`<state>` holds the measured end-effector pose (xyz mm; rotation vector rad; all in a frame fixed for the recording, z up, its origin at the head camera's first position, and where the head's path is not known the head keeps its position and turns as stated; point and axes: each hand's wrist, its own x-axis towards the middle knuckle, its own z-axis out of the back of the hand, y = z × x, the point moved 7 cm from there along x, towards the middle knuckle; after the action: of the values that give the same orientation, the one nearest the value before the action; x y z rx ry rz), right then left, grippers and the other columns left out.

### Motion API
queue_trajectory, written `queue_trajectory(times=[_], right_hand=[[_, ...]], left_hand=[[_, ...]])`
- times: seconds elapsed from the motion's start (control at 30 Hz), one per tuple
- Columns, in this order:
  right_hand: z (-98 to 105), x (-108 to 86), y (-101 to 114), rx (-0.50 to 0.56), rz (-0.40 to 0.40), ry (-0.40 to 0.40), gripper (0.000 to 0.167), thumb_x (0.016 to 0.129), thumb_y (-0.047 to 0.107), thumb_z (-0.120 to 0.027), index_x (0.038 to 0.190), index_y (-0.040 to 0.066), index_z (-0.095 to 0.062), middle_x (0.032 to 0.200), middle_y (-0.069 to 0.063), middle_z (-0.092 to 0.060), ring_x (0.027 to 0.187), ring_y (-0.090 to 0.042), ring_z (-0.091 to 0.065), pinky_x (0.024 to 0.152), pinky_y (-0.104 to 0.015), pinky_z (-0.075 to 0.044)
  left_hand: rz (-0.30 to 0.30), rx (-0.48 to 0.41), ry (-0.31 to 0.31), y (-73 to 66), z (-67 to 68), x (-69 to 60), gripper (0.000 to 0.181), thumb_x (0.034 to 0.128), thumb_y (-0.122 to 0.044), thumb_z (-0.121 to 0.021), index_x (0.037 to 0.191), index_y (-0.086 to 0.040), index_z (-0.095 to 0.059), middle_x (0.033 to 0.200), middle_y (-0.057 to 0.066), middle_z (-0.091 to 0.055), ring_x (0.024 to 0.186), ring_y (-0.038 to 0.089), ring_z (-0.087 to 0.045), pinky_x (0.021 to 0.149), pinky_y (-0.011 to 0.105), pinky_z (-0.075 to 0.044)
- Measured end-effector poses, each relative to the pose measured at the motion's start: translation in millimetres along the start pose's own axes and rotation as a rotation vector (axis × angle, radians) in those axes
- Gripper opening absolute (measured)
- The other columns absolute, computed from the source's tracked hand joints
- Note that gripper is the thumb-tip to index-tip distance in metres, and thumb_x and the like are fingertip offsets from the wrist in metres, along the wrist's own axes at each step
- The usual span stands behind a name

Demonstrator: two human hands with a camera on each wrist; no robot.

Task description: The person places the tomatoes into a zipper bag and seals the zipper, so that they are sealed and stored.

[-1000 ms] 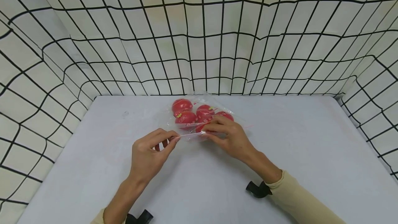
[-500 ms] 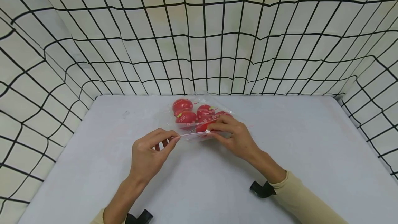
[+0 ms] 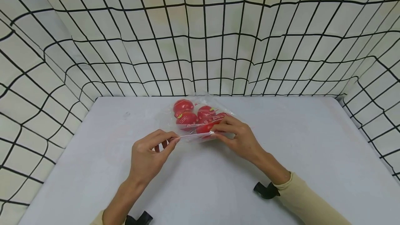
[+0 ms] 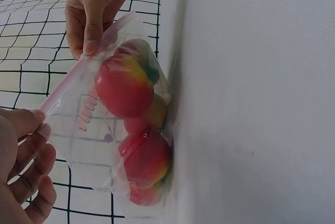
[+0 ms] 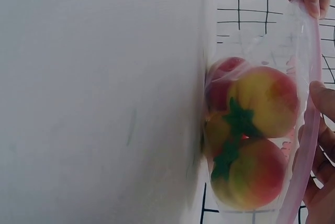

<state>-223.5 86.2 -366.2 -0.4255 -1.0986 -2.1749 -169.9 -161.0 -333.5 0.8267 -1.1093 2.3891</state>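
Observation:
A clear zip bag with red printing lies near the table's back edge. Inside it are several red, tomato-like fruits; the right wrist view shows yellow patches and green star-shaped leaves on them. Along the bag's near side runs a pink zip strip. My left hand pinches the strip's left end between thumb and forefinger. Farther right, my right hand pinches the same strip, a small white piece at its fingertips. Between the two hands the strip is stretched straight.
A white table spreads beneath the bag. Black grid netting over pale walls rises behind it and at both sides. Black wrist mounts sit at both sleeves, close above the table.
My right hand has slid a little to the right along the strip, and the white piece has gone with it. The left hand and the bag have barely moved.

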Motion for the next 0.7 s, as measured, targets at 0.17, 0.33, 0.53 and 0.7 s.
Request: queue_trajectory(times=[0.17, 0.33, 0.53, 0.7], right_hand=[[1.7, -0.1, -0.4, 0.014, 0.023, -0.011, 0.03, 0.082, 0.005, -0.086, 0.111, 0.011, -0.081, 0.102, -0.003, -0.07, 0.096, -0.014, -0.061, 0.077, -0.036, -0.063], [3.8, -1.2, -2.2, 0.024, 0.027, -0.018, 0.032, 0.081, 0.002, -0.086, 0.111, 0.01, -0.081, 0.101, -0.002, -0.069, 0.095, -0.013, -0.06, 0.077, -0.036, -0.063], [5.4, -1.4, -3.7, 0.028, 0.008, -0.022, 0.032, 0.08, 0.002, -0.087, 0.111, 0.011, -0.081, 0.103, -0.003, -0.07, 0.098, -0.014, -0.061, 0.08, -0.031, -0.062], [5.6, -1.5, -4.9, 0.015, -0.002, -0.005, 0.032, 0.082, 0.004, -0.086, 0.112, 0.012, -0.081, 0.105, -0.003, -0.07, 0.101, -0.014, -0.061, 0.084, -0.028, -0.062]], left_hand=[[0.003, 0.011, -0.007, -1.4, 1.6, -0.7, 0.024, 0.078, -0.005, -0.09, 0.096, -0.019, -0.084, 0.075, -0.009, -0.073, 0.068, 0.005, -0.058, 0.055, 0.013, -0.045], [0.015, 0.015, -0.004, 0.4, 0.9, -0.7, 0.022, 0.0793, -0.007, -0.089, 0.096, -0.02, -0.084, 0.075, -0.01, -0.072, 0.068, 0.005, -0.058, 0.055, 0.012, -0.045], [0.009, -0.005, -0.005, 1.7, 0.6, -0.6, 0.019, 0.0803, -0.007, -0.089, 0.094, -0.019, -0.083, 0.074, -0.009, -0.072, 0.068, 0.005, -0.057, 0.055, 0.013, -0.045], [0.01, 0.0, -0.016, 2.1, 2.7, -1.6, 0.021, 0.079, -0.007, -0.089, 0.095, -0.019, -0.084, 0.074, -0.009, -0.072, 0.068, 0.005, -0.057, 0.055, 0.013, -0.045]])
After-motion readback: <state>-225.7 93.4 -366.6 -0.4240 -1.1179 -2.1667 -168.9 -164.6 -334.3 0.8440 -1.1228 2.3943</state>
